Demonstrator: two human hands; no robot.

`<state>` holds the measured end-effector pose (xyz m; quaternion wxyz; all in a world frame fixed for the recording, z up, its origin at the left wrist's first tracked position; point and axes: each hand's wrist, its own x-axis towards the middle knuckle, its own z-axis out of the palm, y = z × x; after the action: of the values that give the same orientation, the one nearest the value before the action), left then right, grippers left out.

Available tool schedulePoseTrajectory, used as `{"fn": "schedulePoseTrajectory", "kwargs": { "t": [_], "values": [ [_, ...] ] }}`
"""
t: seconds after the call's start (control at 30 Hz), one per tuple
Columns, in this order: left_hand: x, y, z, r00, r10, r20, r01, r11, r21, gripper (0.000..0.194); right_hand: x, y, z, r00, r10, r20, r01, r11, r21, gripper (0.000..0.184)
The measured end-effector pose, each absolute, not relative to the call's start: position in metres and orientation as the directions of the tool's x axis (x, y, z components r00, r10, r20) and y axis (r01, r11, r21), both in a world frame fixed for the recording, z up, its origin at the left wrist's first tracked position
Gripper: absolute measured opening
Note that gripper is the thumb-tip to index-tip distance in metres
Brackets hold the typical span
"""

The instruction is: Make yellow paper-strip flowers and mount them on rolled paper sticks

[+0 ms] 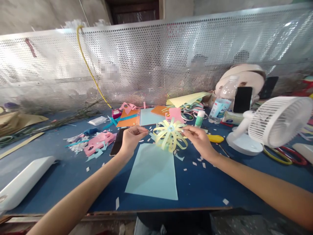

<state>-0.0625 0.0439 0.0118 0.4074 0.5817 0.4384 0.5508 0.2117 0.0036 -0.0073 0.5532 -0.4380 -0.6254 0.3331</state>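
Observation:
A pale yellow paper flower (pixel 169 135), made of looped strips with a light blue centre, is held above the table. My right hand (pixel 198 138) pinches its right edge between thumb and fingers. To the flower's left, my left hand (pixel 132 138) has its thumb and fingertips pressed together, a short gap away from the loops. Whatever may be between those fingertips is too small to make out. Below both hands a light blue sheet of paper (pixel 154 176) lies flat, partly under the flower. A dark phone (pixel 118 143) lies beside my left wrist, partly hidden.
Pink paper scraps (pixel 100 142) lie at left, near a white device (pixel 26 179). On the right stand a glue stick (pixel 200 119), a plastic bottle (pixel 221 106) and a white fan (pixel 278 122). Scissors (pixel 290 156) lie beyond the fan. A perforated metal panel (pixel 146 58) closes the back.

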Motion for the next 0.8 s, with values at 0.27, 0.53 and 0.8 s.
{"fn": "schedulePoseTrajectory", "kwargs": {
  "t": [0.27,0.53,0.8],
  "values": [
    [-0.0626,0.0455,0.0081,0.035,0.967,0.252,0.085,-0.254,0.963,0.023,0.2144,0.0122,-0.0120,0.085,0.936,0.341,0.115,0.331,-0.937,0.030],
    [-0.0651,0.0438,0.0085,0.138,0.989,0.060,-0.039,-0.055,0.998,0.047,0.2152,0.0118,-0.0120,0.093,0.937,0.336,0.111,0.326,-0.939,0.028],
    [-0.0671,0.0442,0.0094,0.249,0.968,-0.003,-0.170,0.047,0.984,0.054,0.2138,0.0111,-0.0113,0.101,0.928,0.360,0.156,0.342,-0.927,0.028]
  ]
}}
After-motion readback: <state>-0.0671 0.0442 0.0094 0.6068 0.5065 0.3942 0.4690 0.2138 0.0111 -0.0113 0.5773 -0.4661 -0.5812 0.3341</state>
